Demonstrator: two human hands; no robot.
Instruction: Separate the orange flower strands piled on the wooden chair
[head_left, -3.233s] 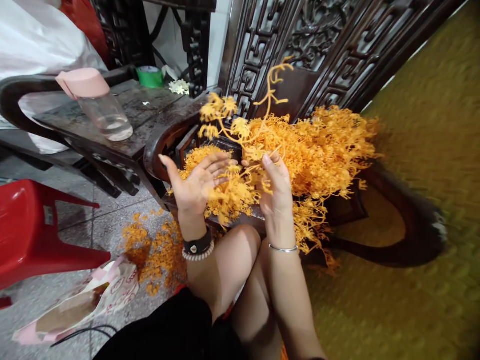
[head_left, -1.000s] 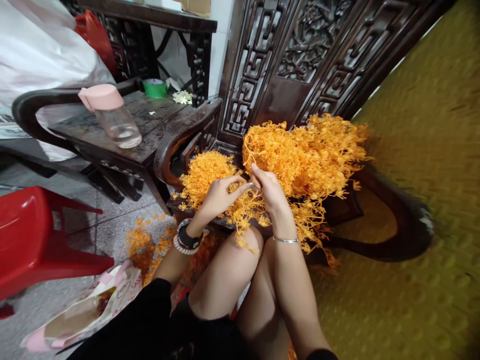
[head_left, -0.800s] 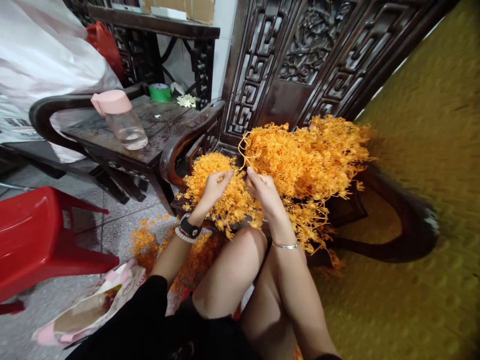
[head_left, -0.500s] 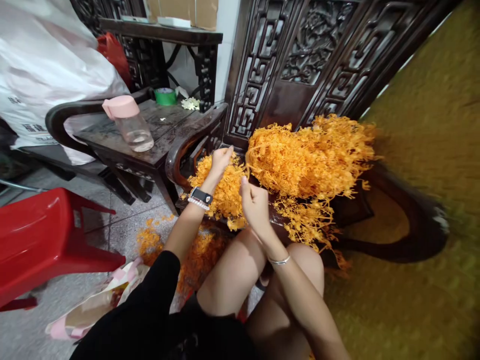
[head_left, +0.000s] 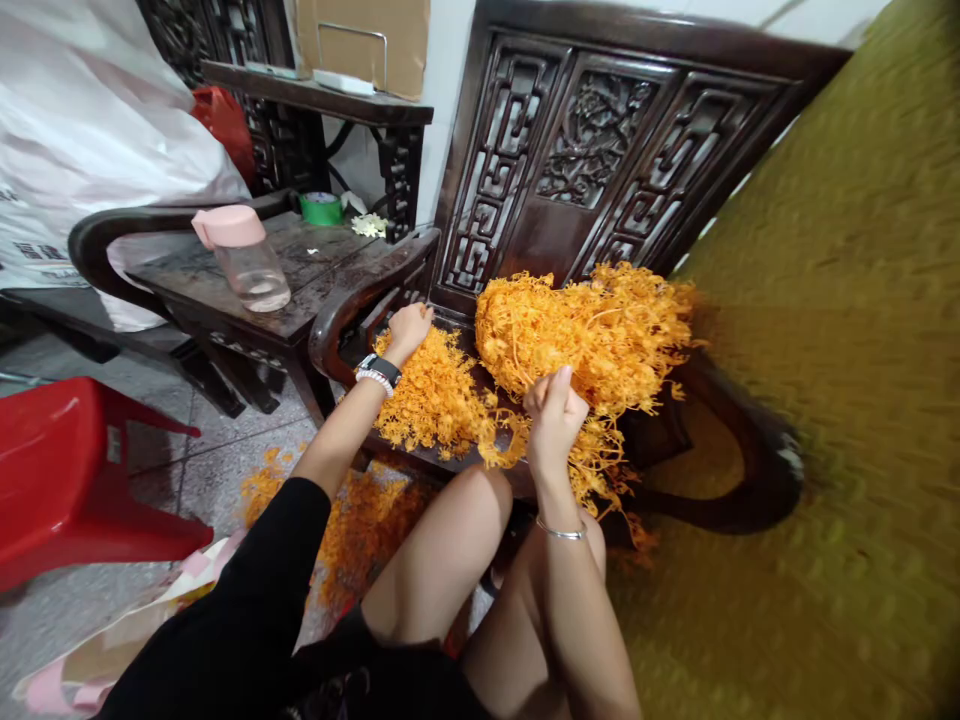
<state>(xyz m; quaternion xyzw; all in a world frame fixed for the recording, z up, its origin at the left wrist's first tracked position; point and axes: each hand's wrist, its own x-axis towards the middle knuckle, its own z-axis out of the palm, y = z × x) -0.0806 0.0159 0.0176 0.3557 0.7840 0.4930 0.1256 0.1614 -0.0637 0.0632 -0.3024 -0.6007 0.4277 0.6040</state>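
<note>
My left hand (head_left: pixel 411 328) is closed above the far left edge of a low pile of loose orange sprigs (head_left: pixel 431 395) on the dark wooden seat. What its fingers hold, if anything, cannot be seen. Closed with the thumb on top, my right hand (head_left: pixel 555 412) is in front of a larger bundle of thin, branching orange sprigs (head_left: pixel 592 335). Its grip is hidden, so I cannot make out what is in it. A curled orange strand (head_left: pixel 504 445) lies between the pile and my right hand. More orange bits (head_left: pixel 367 530) are scattered on the floor below.
The carved chair back (head_left: pixel 555 170) rises behind the bundle, and its curved armrest (head_left: pixel 326 335) is left of the pile. A side table (head_left: pixel 315 265) bears a pink-lidded bottle (head_left: pixel 247 260) and green tape (head_left: pixel 321 208). A red stool (head_left: pixel 67 470) stands at left.
My hands have moved apart. The right one has shifted rightward, in front of the larger bundle, while the left stays over the pile's far left side. The camera view has turned a little.
</note>
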